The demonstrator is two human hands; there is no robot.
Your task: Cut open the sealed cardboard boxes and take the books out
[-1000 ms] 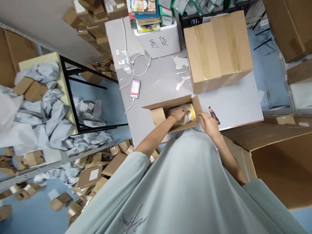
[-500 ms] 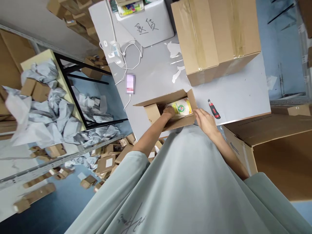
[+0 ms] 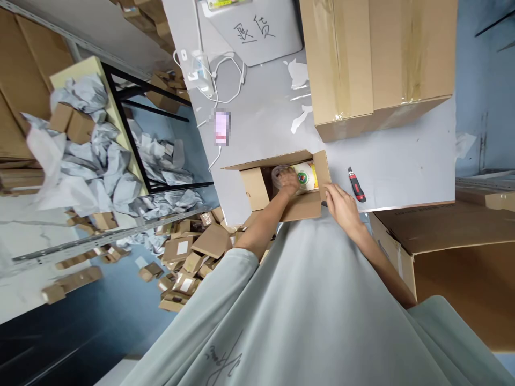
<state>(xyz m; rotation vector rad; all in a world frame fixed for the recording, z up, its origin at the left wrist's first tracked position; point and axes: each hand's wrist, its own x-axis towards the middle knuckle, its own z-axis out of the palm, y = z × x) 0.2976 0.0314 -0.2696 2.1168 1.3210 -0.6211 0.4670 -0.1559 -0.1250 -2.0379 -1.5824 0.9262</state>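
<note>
An open cardboard box lies at the table's near edge, its flaps raised. Inside it is a white and yellow container with a round green emblem and clear plastic around its left end. My left hand reaches into the box, fingers bent over the container's left part; the fingertips are partly hidden. At the box's right flap, my right hand has its fingers closed on the cardboard edge. A red and black utility knife rests on the table just right of the box.
A large taped carton stands at the back of the table. Left of it are a white lid with handwriting, a charging phone and cables. A big open carton is at lower right; small boxes pile below left.
My left hand has moved right and farther over the container, its fingers now more spread across its left part. My right hand stays by the right flap. The camera view has shifted.
</note>
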